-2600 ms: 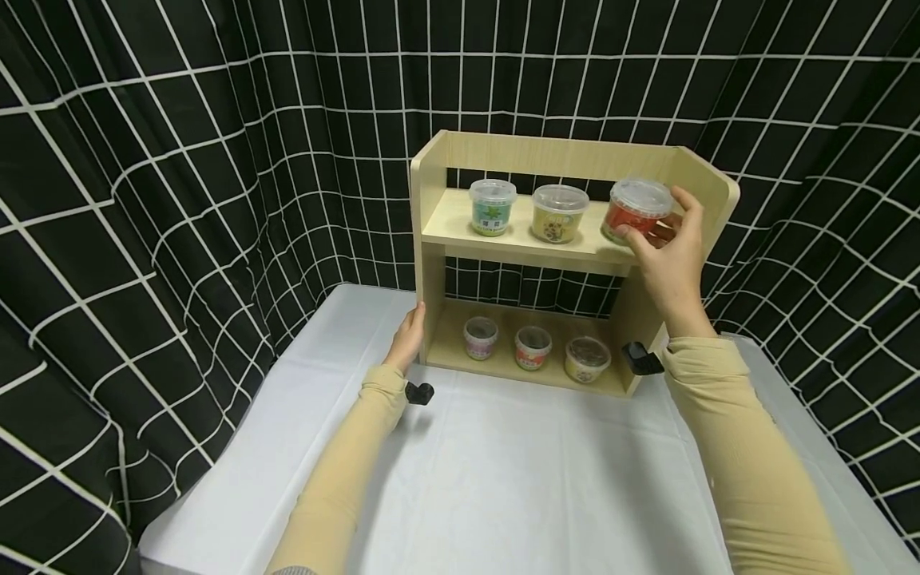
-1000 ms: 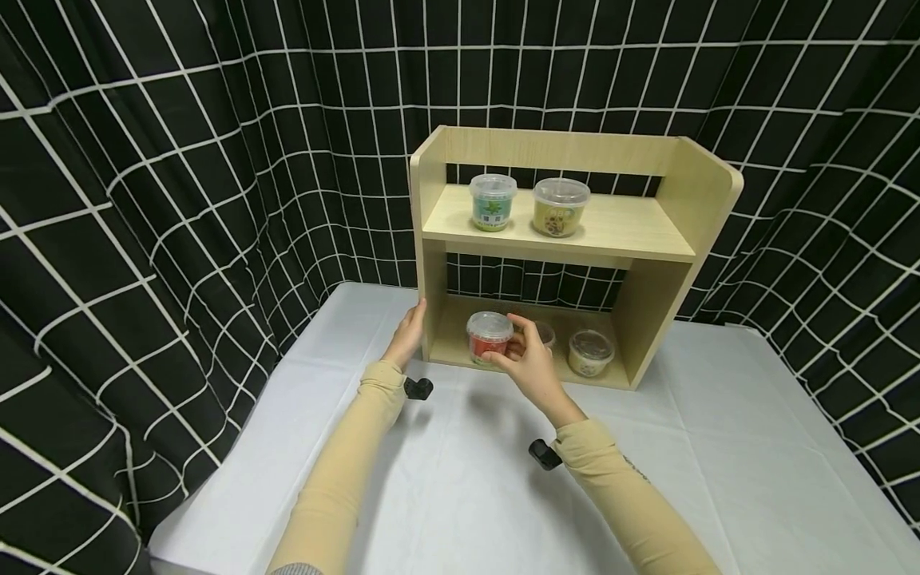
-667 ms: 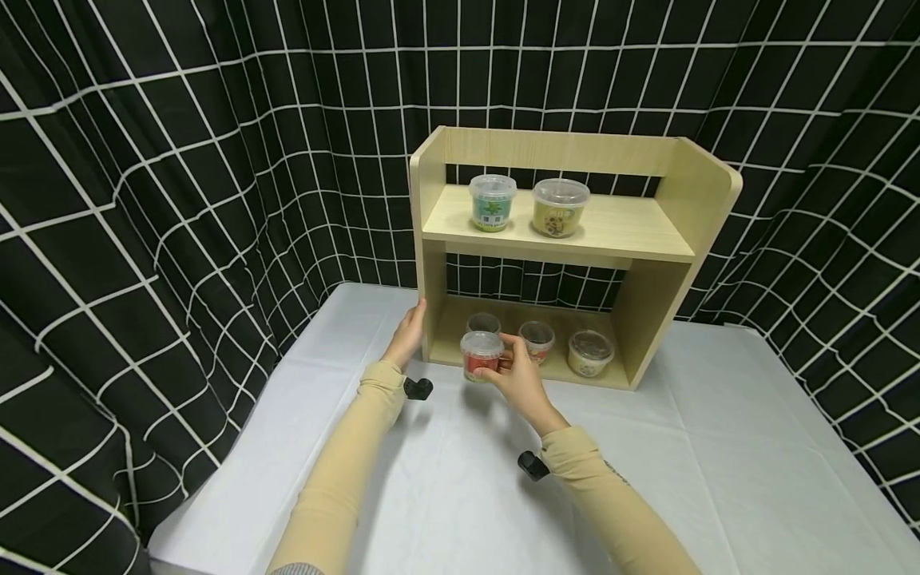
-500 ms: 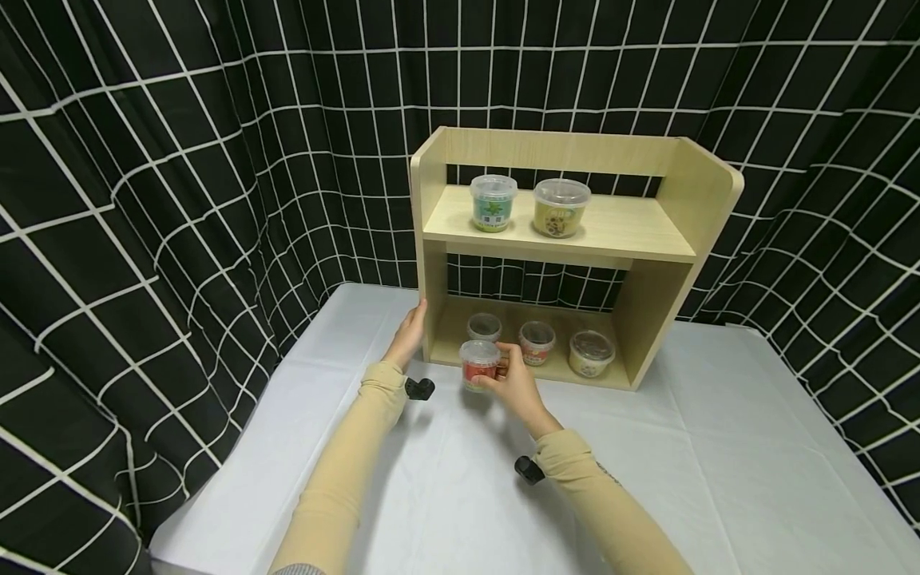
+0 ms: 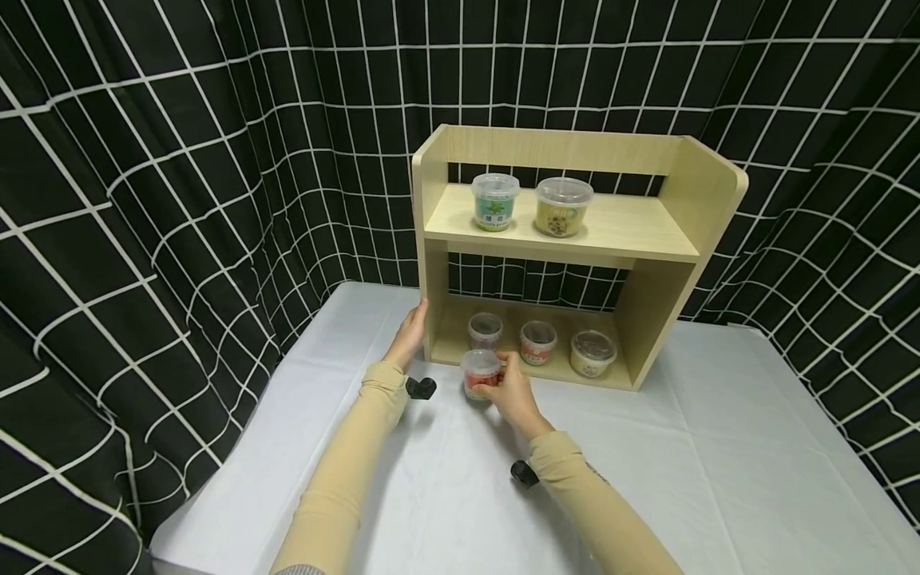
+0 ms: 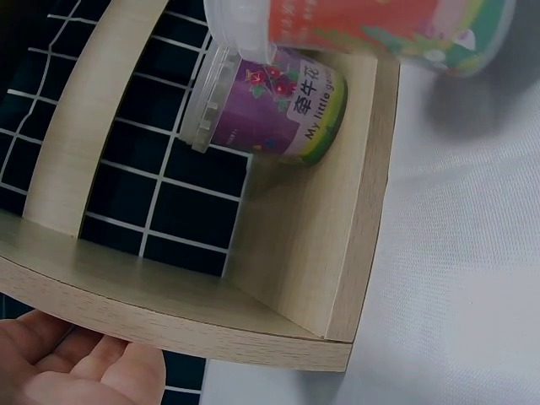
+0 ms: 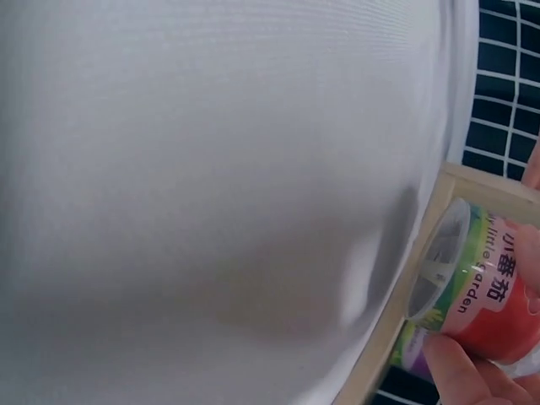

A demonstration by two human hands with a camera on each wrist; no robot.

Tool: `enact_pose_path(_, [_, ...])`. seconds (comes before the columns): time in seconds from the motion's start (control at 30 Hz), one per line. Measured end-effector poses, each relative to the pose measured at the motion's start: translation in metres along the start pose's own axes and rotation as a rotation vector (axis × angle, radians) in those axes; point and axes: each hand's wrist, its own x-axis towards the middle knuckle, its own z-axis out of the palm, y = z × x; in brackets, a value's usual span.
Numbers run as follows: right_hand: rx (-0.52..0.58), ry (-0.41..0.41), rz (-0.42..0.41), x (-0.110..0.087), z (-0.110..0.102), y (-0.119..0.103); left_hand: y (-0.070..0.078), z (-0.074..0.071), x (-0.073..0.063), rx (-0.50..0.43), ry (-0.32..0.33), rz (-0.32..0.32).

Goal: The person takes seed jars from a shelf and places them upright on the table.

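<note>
My right hand [image 5: 514, 397] grips a clear-lidded plastic cup with a red label [image 5: 480, 383], thumb on one side and fingers on the other. It is held just in front of the lower shelf's left end, and its underside shows in the right wrist view, off the cloth. Behind it stands a purple-labelled cup [image 6: 270, 101], partly covered by the red one. Against the outer left side of the wooden shelf unit [image 5: 430, 279] rests my left hand [image 5: 407, 337]; its fingers [image 6: 126, 371] lie along the panel in the left wrist view.
On the upper shelf stand a green cup [image 5: 494, 204] and a yellow cup [image 5: 563, 209]. Another red-labelled cup [image 5: 537, 343] and a pale yellow cup [image 5: 592, 355] sit on the lower shelf. A white cloth [image 5: 460, 495] covers the table; black gridded curtains [image 5: 216, 200] surround it.
My right hand has taken the red cup from the upper shelf's right end, brought it down to the lower left, then drawn it slightly toward me. My left hand stays on the panel.
</note>
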Motion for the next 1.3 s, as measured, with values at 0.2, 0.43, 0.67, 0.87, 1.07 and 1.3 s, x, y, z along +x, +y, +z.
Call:
enact_pose_path(0.2, [-0.016,0.004,-0.027,-0.002,0.004,-0.002,0.002,0.000,-0.001,-0.029,0.004,0.001])
enact_pose_path(0.43, [-0.053,0.000,-0.035,-0.005,0.009,0.002,0.001,0.002,-0.003,-0.028,0.003,-0.007])
enact_pose_path(0.67, [-0.029,0.005,-0.032,-0.007,0.009,0.005,0.002,0.001,-0.005,-0.087,-0.017,0.010])
enact_pose_path(0.87, [-0.016,0.022,-0.044,-0.007,0.012,0.008,0.009,0.001,-0.010,-0.123,-0.042,0.002])
enact_pose_path(1.07, [-0.019,0.023,-0.046,-0.011,0.012,0.008,0.000,0.003,-0.004,-0.108,-0.016,0.011])
enact_pose_path(1.3, [-0.033,0.031,-0.060,-0.013,0.014,0.009,0.000,0.002,-0.003,-0.123,-0.036,0.012])
